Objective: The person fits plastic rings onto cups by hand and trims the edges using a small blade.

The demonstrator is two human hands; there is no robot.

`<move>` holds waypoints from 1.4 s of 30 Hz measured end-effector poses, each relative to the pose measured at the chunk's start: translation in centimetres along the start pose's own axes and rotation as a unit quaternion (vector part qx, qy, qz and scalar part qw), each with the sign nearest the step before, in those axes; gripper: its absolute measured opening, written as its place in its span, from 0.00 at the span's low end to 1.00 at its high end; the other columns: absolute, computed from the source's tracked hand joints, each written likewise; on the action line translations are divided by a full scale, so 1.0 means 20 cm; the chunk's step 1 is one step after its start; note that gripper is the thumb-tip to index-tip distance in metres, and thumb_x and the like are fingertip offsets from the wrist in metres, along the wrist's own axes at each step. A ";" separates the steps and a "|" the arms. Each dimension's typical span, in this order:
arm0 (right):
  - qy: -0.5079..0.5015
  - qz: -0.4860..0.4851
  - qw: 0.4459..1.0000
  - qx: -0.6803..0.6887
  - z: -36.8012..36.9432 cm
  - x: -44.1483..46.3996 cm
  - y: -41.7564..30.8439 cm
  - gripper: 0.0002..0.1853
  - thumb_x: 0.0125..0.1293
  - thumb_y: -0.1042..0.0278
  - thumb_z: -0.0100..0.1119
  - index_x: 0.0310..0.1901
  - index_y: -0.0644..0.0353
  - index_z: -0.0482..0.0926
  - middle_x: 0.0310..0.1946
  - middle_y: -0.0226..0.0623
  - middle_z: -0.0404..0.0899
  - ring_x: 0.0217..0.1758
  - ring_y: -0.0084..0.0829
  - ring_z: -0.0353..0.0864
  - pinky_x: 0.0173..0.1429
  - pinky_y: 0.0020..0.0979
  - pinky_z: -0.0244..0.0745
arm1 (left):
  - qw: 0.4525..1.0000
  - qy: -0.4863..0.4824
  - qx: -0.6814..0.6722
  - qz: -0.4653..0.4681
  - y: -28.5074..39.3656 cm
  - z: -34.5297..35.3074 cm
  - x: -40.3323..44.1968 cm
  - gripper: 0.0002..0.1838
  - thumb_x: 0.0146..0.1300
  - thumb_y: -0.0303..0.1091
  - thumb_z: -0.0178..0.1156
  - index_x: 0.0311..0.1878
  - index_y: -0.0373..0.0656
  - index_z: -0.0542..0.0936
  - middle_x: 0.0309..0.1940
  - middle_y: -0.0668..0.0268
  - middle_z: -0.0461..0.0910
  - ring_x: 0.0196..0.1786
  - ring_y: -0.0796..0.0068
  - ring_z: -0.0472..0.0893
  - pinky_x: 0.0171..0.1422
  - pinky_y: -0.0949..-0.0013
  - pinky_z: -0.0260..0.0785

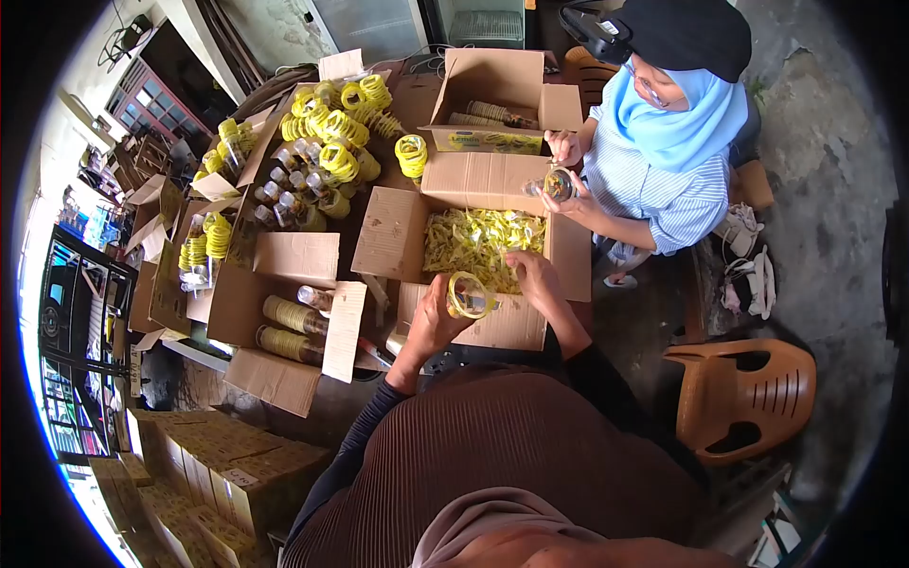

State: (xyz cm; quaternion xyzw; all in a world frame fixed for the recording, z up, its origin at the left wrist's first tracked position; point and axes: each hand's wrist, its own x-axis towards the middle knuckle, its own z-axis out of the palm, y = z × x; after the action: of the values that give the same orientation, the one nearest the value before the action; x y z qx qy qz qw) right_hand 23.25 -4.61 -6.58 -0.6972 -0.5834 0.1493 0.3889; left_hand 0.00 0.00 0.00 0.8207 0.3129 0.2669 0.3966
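My left hand (434, 317) grips a clear plastic cup (468, 295) with a yellow rim, its round mouth tilted up toward me. Small dark contents show faintly through it. My right hand (538, 282) hovers over the near right part of an open cardboard box (390, 232), its fingers curled together. Whether a small packet sits between those fingertips I cannot make out. Inside the box lies a heap of small yellow packets (473, 241), right beyond both hands.
Across on the right, a person (653, 151) holds another clear cup (559, 185). Yellow-rimmed cup stacks (336, 128) crowd the table's left. Open cartons with cup stacks stand at the back (492, 80) and left (275, 379). An orange plastic chair (696, 398) stands right.
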 end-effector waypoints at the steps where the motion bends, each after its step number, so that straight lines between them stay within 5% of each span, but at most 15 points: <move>1: 0.029 -0.039 0.999 -0.006 -0.01 -0.01 -0.02 0.07 0.64 0.74 0.58 0.44 0.61 0.81 0.44 0.44 0.81 0.47 0.39 0.81 0.50 0.36 0.76 | 1.000 0.006 0.013 -0.007 0.03 0.00 0.00 0.33 0.48 0.35 0.74 0.56 0.36 0.69 0.51 0.50 0.75 0.56 0.51 0.76 0.55 0.55 0.71; 3: 0.062 -0.081 0.995 -0.007 0.00 0.03 -0.06 0.06 0.63 0.73 0.59 0.40 0.63 0.81 0.38 0.45 0.81 0.42 0.42 0.81 0.50 0.37 0.76 | 0.999 0.012 0.034 -0.012 0.01 -0.02 0.02 0.32 0.48 0.35 0.74 0.54 0.34 0.70 0.51 0.50 0.75 0.56 0.50 0.75 0.54 0.55 0.71; 6: -0.072 0.037 0.994 0.066 -0.02 0.02 -0.14 0.08 0.64 0.69 0.62 0.41 0.63 0.81 0.37 0.42 0.82 0.39 0.36 0.82 0.46 0.33 0.76 | 0.994 0.065 0.078 0.041 -0.05 0.01 0.00 0.32 0.47 0.36 0.74 0.53 0.34 0.71 0.47 0.50 0.74 0.54 0.48 0.75 0.52 0.56 0.71; 8: -0.134 0.055 0.952 0.271 -0.04 -0.04 -0.23 0.10 0.66 0.65 0.62 0.42 0.63 0.81 0.36 0.40 0.83 0.38 0.30 0.81 0.44 0.29 0.75 | 0.973 0.119 0.168 0.106 -0.10 0.03 -0.01 0.32 0.46 0.36 0.74 0.52 0.34 0.71 0.46 0.50 0.74 0.53 0.48 0.75 0.52 0.56 0.71; 9: -0.134 0.056 0.952 0.270 -0.03 -0.05 -0.23 0.10 0.66 0.65 0.62 0.42 0.63 0.81 0.36 0.40 0.83 0.38 0.30 0.81 0.44 0.29 0.75 | 0.973 0.119 0.167 0.106 -0.08 0.02 -0.01 0.32 0.46 0.36 0.74 0.52 0.34 0.71 0.46 0.50 0.74 0.53 0.48 0.75 0.52 0.56 0.71; 16: -0.173 0.092 0.936 0.291 0.07 -0.08 -0.18 0.10 0.67 0.64 0.62 0.40 0.65 0.80 0.27 0.35 0.80 0.30 0.20 0.76 0.34 0.28 0.71 | 0.997 0.054 0.051 -0.008 -0.08 0.07 0.00 0.29 0.46 0.36 0.75 0.48 0.35 0.73 0.40 0.52 0.81 0.45 0.51 0.82 0.48 0.57 0.75; 21: -0.078 0.049 0.979 0.181 0.04 -0.12 -0.30 0.08 0.64 0.71 0.62 0.33 0.65 0.75 0.23 0.39 0.75 0.24 0.31 0.74 0.31 0.33 0.68 | 0.992 0.108 0.059 0.019 -0.15 0.14 -0.02 0.26 0.47 0.37 0.74 0.45 0.36 0.73 0.30 0.54 0.82 0.35 0.53 0.84 0.40 0.57 0.76; 22: -0.081 0.049 0.979 0.181 0.06 -0.13 -0.31 0.08 0.64 0.71 0.62 0.33 0.65 0.75 0.23 0.39 0.75 0.24 0.31 0.74 0.31 0.33 0.68 | 0.993 0.106 0.050 -0.012 -0.17 0.15 -0.03 0.26 0.48 0.38 0.74 0.45 0.36 0.73 0.30 0.53 0.82 0.35 0.53 0.84 0.39 0.57 0.76; 24: 0.047 -0.116 0.986 0.109 0.09 -0.14 -0.32 0.04 0.62 0.75 0.61 0.34 0.64 0.75 0.26 0.42 0.74 0.28 0.40 0.76 0.34 0.35 0.69 | 0.992 0.108 0.040 -0.045 -0.21 0.18 -0.04 0.26 0.48 0.40 0.74 0.44 0.36 0.73 0.30 0.52 0.82 0.35 0.53 0.84 0.38 0.57 0.76; 27: -0.028 -0.141 0.970 0.198 0.07 -0.14 -0.37 0.04 0.61 0.79 0.60 0.35 0.63 0.75 0.28 0.42 0.73 0.32 0.44 0.76 0.36 0.37 0.70 | 0.971 0.129 0.074 -0.185 -0.25 0.17 -0.04 0.26 0.47 0.42 0.75 0.41 0.35 0.74 0.30 0.50 0.82 0.34 0.54 0.84 0.37 0.60 0.74; 31: -0.049 -0.149 0.956 0.248 0.00 -0.09 -0.44 0.04 0.60 0.79 0.63 0.35 0.64 0.76 0.28 0.40 0.74 0.31 0.36 0.78 0.34 0.34 0.72 | 0.969 0.164 -0.050 -0.176 -0.32 0.04 -0.04 0.25 0.49 0.38 0.75 0.43 0.32 0.76 0.36 0.59 0.82 0.39 0.72 0.81 0.45 0.69 0.74; 37: 0.034 -0.015 0.982 0.187 0.08 0.00 -0.15 0.08 0.54 0.75 0.70 0.33 0.64 0.80 0.29 0.37 0.78 0.29 0.29 0.80 0.35 0.28 0.77 | 0.938 0.089 -0.294 -0.162 -0.33 -0.02 -0.05 0.27 0.52 0.38 0.74 0.51 0.36 0.75 0.43 0.63 0.80 0.45 0.73 0.79 0.50 0.69 0.73; 42: 0.067 -0.059 0.996 0.016 0.09 -0.01 0.00 0.10 0.56 0.81 0.61 0.40 0.63 0.79 0.36 0.43 0.79 0.37 0.40 0.81 0.41 0.33 0.76 | 0.895 0.054 -0.394 -0.202 -0.25 -0.03 -0.06 0.28 0.57 0.31 0.70 0.59 0.38 0.70 0.51 0.63 0.76 0.52 0.72 0.76 0.57 0.68 0.70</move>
State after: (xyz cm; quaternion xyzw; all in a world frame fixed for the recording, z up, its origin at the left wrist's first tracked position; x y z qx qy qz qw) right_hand 21.89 -4.13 -7.81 -0.6638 -0.5938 0.0884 0.4461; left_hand -2.70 1.84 -3.91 0.5006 0.3620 0.3261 0.7156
